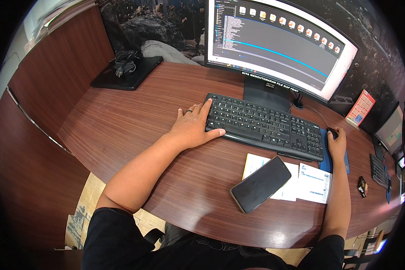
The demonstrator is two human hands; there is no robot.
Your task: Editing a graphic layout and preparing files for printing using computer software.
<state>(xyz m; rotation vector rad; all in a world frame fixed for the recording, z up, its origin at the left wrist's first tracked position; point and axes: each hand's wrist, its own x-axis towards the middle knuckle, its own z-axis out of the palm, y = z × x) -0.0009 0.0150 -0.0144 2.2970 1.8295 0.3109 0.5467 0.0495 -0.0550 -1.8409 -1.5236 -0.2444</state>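
Observation:
My left hand rests over the left end of a black keyboard, fingers spread, with a dark ring on one finger. Its thumb lies along the keyboard's front edge. At the keyboard's right, my right hand is wrapped over a black computer mouse on a blue mouse pad. Behind the keyboard stands a monitor, lit with a file window, a row of icons and a long dropdown list. A dark-screened smartphone lies partly on a sheet of printed paper near me.
Another printed slip lies beside my right forearm. A black stand base with a coiled cable sits at the far left. To the right are a small dark box, a red-and-white card and a second keyboard.

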